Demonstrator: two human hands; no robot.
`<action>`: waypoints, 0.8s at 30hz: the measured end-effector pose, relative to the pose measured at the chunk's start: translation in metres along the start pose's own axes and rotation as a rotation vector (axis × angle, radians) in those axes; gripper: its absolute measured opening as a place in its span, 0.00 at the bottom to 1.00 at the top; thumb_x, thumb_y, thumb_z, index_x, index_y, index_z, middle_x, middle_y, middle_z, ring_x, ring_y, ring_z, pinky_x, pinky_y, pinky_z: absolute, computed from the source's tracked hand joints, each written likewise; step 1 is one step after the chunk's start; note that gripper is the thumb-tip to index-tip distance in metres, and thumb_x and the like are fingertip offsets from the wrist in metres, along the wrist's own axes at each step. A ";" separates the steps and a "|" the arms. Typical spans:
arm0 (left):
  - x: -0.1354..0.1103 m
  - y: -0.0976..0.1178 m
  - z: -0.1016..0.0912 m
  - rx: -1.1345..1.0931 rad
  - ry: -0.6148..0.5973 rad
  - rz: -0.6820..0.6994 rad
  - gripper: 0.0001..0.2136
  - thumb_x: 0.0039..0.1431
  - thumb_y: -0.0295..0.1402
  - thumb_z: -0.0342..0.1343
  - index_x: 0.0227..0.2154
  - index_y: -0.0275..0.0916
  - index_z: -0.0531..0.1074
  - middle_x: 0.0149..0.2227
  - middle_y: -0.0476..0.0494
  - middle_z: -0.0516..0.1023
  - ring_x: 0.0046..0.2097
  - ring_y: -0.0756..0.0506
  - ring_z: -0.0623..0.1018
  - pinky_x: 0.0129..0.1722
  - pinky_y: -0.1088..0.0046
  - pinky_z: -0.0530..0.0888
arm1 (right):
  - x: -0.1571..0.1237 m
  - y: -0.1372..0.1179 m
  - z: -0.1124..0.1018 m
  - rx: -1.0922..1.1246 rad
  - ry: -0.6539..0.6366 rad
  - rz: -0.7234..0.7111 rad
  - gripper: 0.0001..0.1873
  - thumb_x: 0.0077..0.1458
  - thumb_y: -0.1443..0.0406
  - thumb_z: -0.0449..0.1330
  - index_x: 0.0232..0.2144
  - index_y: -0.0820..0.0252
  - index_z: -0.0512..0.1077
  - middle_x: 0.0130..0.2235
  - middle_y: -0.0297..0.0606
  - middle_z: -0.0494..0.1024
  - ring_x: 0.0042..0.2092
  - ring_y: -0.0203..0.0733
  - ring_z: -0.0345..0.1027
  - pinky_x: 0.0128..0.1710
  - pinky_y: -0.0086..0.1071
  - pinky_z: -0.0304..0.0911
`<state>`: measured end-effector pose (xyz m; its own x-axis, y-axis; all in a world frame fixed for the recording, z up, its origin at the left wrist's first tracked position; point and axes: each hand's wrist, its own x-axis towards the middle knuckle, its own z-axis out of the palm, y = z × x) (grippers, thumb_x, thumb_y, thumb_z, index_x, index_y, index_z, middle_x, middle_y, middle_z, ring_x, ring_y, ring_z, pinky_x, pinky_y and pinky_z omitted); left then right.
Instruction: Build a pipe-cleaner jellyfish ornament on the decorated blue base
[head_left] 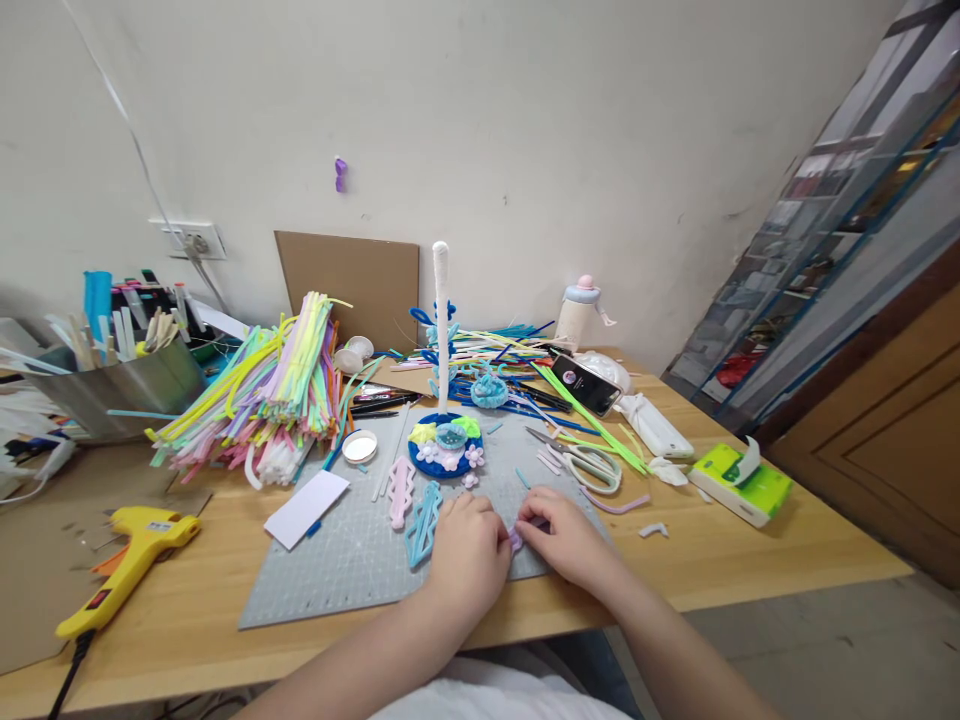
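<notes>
Both hands meet low over the grey cutting mat [322, 580]. Between their fingertips is a small piece of purple pipe cleaner [516, 540], mostly covered by the fingers. My left hand [471, 545] is closed, its thumb and fingers pinching the left side of it. My right hand [562, 530] pinches the other side. Left of my left hand lie a blue zigzag pipe-cleaner shape [424, 528] and a pink one [400, 492]. Behind them a round blue base [427, 465] bears small flowers and an upright white post [441, 320].
A yellow glue gun [139, 560] lies at left, near a large bundle of pipe cleaners [300, 370]. Scissors [589, 465], a phone [585, 385] and a green tissue pack [742, 480] lie at right. A white card [307, 507] rests on the mat's left edge.
</notes>
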<state>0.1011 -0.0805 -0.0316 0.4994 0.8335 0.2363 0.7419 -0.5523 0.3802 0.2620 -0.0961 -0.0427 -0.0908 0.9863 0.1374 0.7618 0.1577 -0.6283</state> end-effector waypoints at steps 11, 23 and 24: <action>-0.001 0.001 0.003 -0.028 0.042 -0.038 0.05 0.48 0.29 0.55 0.21 0.40 0.73 0.28 0.47 0.73 0.36 0.45 0.67 0.35 0.67 0.57 | 0.002 0.008 0.009 0.088 0.068 0.022 0.06 0.46 0.70 0.54 0.19 0.58 0.64 0.29 0.34 0.69 0.35 0.39 0.63 0.35 0.30 0.56; -0.001 0.001 -0.001 -0.027 -0.005 -0.039 0.07 0.51 0.30 0.53 0.22 0.41 0.75 0.28 0.46 0.74 0.36 0.44 0.69 0.36 0.66 0.58 | 0.000 0.005 0.002 0.187 0.023 0.027 0.04 0.49 0.69 0.55 0.24 0.59 0.68 0.34 0.37 0.71 0.39 0.41 0.65 0.40 0.31 0.58; -0.001 0.001 -0.001 -0.027 -0.006 -0.039 0.06 0.50 0.30 0.54 0.22 0.41 0.75 0.28 0.46 0.74 0.37 0.44 0.69 0.36 0.66 0.58 | 0.000 0.004 0.002 0.161 0.025 0.031 0.04 0.49 0.69 0.55 0.24 0.59 0.68 0.34 0.37 0.71 0.39 0.41 0.65 0.40 0.31 0.58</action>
<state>0.1007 -0.0823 -0.0302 0.4731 0.8543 0.2155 0.7485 -0.5187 0.4131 0.2638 -0.0949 -0.0473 -0.0508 0.9897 0.1337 0.6511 0.1343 -0.7470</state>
